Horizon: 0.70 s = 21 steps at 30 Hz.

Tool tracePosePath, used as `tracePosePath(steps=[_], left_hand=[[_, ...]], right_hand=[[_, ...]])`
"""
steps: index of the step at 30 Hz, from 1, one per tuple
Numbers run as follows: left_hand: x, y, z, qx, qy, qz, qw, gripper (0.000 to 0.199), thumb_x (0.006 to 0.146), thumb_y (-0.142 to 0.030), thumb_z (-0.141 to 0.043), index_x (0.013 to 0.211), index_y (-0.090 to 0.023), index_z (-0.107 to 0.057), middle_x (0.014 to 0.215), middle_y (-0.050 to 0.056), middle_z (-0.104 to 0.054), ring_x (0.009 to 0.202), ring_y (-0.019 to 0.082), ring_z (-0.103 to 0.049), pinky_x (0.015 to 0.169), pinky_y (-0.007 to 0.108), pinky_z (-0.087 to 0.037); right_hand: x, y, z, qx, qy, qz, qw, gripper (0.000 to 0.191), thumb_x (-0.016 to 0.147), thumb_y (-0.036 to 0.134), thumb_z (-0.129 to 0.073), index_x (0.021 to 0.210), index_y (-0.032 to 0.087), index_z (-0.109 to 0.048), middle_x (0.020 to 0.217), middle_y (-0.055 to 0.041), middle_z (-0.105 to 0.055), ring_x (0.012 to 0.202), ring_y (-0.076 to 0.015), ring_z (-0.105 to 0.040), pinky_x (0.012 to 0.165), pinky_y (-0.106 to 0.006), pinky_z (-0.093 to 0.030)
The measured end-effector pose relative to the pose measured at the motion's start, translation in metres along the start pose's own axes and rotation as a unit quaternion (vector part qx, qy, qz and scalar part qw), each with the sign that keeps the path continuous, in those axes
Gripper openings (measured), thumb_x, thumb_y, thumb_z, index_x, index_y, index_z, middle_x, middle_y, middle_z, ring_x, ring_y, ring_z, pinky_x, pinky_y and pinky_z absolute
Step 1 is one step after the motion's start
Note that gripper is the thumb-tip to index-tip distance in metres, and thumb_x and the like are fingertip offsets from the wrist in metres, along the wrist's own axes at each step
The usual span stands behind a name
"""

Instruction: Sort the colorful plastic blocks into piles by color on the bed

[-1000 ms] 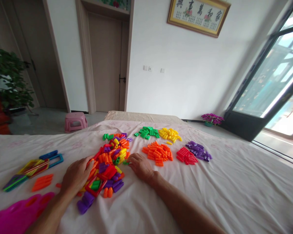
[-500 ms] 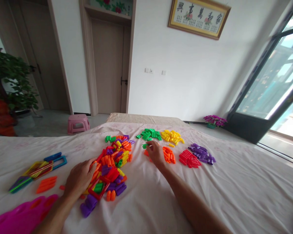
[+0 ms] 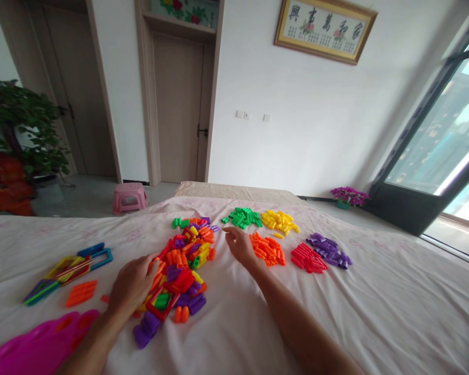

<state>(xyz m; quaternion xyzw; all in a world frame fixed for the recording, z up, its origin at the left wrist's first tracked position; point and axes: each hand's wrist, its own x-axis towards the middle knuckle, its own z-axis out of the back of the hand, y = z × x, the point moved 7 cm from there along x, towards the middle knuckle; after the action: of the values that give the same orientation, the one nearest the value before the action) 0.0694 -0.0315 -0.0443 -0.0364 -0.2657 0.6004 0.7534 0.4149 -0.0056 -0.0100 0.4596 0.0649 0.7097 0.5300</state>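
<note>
My left hand (image 3: 133, 282) rests against the left side of a mixed pile of tube-shaped plastic pieces (image 3: 182, 255), in orange, purple, red, yellow and green. Its thumb and forefinger touch orange pieces, while the other fingers are hidden. My right hand (image 3: 239, 246) hovers just right of that pile, fingers stretched to the left and nothing seen between them. Close by lie single-colour heaps: green pieces (image 3: 243, 217), yellow pieces (image 3: 279, 221), orange pieces (image 3: 269, 251), red pieces (image 3: 308, 258) and purple pieces (image 3: 328, 249). A red square frame (image 3: 162, 302) lies on the mixed pile.
On the left of the cloth-covered table (image 3: 375, 307) are flat coloured magnetic-looking frames (image 3: 70, 268), a few joined orange pieces (image 3: 81, 293) and a magenta plastic tray (image 3: 35, 344). Behind stand a pink stool (image 3: 130, 198) and a flower pot (image 3: 344, 200).
My right hand has drawn slightly left toward the mixed pile, and the green piece at its fingertips no longer shows there. My left hand stays at the pile. The view has shifted slightly.
</note>
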Motion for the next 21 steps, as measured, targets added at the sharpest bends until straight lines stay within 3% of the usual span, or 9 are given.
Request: tracePosePath(steps=[4, 8, 15, 21], left_hand=[[0.0, -0.001, 0.002, 0.002, -0.004, 0.0, 1.0, 0.05, 0.102, -0.04, -0.034, 0.125, -0.022, -0.074, 0.122, 0.008, -0.081, 0.112, 0.023, -0.074, 0.1, 0.033, -0.05], [0.0, -0.002, 0.002, 0.007, 0.003, 0.001, 1.0, 0.05, 0.102, -0.04, -0.033, 0.127, -0.021, -0.072, 0.124, 0.009, -0.08, 0.113, 0.024, -0.074, 0.102, 0.034, -0.049], [0.0, 0.001, -0.002, 0.006, 0.01, -0.005, 1.0, 0.051, 0.103, -0.04, -0.031, 0.128, -0.021, -0.071, 0.126, 0.009, -0.08, 0.115, 0.022, -0.073, 0.103, 0.033, -0.047], [0.001, 0.003, -0.004, 0.021, 0.014, -0.002, 1.0, 0.052, 0.103, -0.041, -0.03, 0.13, -0.02, -0.07, 0.126, 0.008, -0.08, 0.115, 0.022, -0.073, 0.102, 0.032, -0.048]], right_hand=[[-0.024, 0.05, -0.039, -0.001, 0.127, 0.112, 0.986, 0.047, 0.094, 0.015, -0.064, 0.139, 0.025, -0.067, 0.14, -0.0104, -0.07, 0.13, -0.026, -0.064, 0.111, -0.045, -0.052], [-0.031, 0.072, -0.048, -0.035, 0.185, 0.133, 0.973, 0.049, 0.095, 0.014, -0.069, 0.141, 0.03, -0.066, 0.137, -0.0083, -0.071, 0.127, -0.0264, -0.064, 0.11, -0.044, -0.052], [-0.033, 0.059, -0.036, -0.084, 0.172, 0.085, 0.978, 0.043, 0.091, 0.026, -0.081, 0.132, 0.03, -0.072, 0.117, -0.0073, -0.07, 0.107, -0.0244, -0.067, 0.093, -0.035, -0.055], [-0.027, 0.025, -0.038, -0.007, 0.151, 0.002, 0.988, 0.038, 0.083, 0.034, -0.089, 0.117, 0.022, -0.077, 0.102, -0.0049, -0.068, 0.085, -0.0176, -0.064, 0.075, -0.027, -0.051]])
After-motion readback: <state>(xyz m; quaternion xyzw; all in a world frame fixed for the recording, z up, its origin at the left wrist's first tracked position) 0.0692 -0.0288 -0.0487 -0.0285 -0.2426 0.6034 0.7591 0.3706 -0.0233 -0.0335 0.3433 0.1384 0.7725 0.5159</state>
